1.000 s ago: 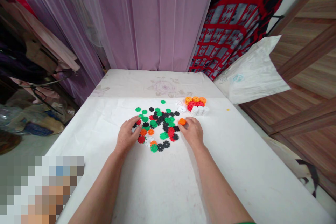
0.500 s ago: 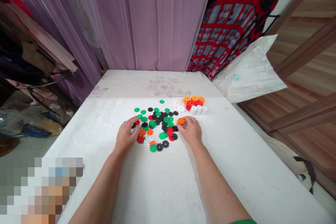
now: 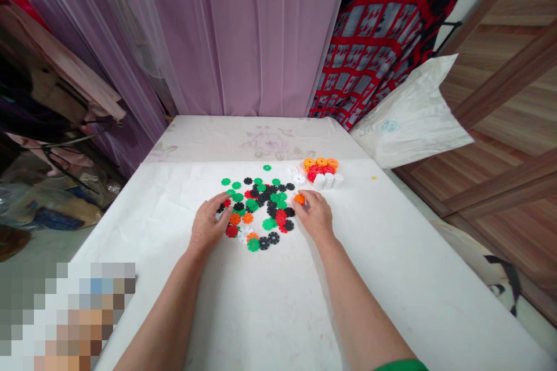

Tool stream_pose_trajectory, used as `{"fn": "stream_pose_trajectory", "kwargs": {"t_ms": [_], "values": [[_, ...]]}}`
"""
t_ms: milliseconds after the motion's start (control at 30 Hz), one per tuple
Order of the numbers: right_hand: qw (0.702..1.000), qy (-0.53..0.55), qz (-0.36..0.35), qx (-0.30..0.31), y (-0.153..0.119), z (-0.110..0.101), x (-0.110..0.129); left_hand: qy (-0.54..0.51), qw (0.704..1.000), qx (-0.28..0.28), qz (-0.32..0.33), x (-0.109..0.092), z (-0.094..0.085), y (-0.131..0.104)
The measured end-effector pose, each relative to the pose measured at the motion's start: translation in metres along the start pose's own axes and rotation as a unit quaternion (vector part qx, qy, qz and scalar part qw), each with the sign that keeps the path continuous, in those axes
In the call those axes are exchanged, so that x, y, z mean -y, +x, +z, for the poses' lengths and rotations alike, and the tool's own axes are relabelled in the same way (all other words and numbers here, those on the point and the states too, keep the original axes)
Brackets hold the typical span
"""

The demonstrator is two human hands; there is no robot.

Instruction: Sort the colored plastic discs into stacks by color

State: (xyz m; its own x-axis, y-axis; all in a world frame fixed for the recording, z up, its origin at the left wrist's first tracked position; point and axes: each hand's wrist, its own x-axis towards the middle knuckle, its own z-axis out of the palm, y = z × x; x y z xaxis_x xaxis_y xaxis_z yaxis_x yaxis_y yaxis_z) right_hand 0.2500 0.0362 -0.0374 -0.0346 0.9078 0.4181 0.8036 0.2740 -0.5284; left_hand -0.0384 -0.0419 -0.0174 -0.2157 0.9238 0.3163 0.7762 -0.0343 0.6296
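Observation:
Loose notched plastic discs in green, black, red, orange and white lie scattered between my hands. My left hand (image 3: 210, 221) rests at the pile's left edge, its fingers apart beside a red disc (image 3: 232, 230) and holding nothing I can see. On the other side, my right hand (image 3: 316, 213) pinches an orange disc (image 3: 299, 199) between thumb and fingers. A black disc (image 3: 290, 212) lies just left of that thumb. Farther off to the right stand grouped stacks: orange discs (image 3: 321, 162), red discs (image 3: 314, 173) and white discs (image 3: 329, 180).
The discs lie on a table with a white cover (image 3: 278, 301). A white bag (image 3: 409, 122) stands against the table's right side. Purple curtains (image 3: 256, 35) hang behind the far edge. Clothes (image 3: 56, 64) hang at the left, and a wooden door (image 3: 500, 110) is at the right.
The view has shifted very slightly. Both hands keep almost the same places, and the orange disc stays in my right hand.

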Motion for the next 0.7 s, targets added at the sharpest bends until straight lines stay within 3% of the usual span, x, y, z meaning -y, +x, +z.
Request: {"fn": "stream_pose_trajectory", "kwargs": {"t_ms": [500,700], "values": [[1.000,-0.009,0.014,0.019,0.0017,-0.0009,-0.0009,-0.007,1.000,-0.010,0.013,0.0040,0.0007,0.0003],[1.000,0.003,0.015,0.000,0.0006,0.0026,-0.0032,-0.020,1.000,-0.013,0.004,0.0076,0.0038,-0.0002]]}}
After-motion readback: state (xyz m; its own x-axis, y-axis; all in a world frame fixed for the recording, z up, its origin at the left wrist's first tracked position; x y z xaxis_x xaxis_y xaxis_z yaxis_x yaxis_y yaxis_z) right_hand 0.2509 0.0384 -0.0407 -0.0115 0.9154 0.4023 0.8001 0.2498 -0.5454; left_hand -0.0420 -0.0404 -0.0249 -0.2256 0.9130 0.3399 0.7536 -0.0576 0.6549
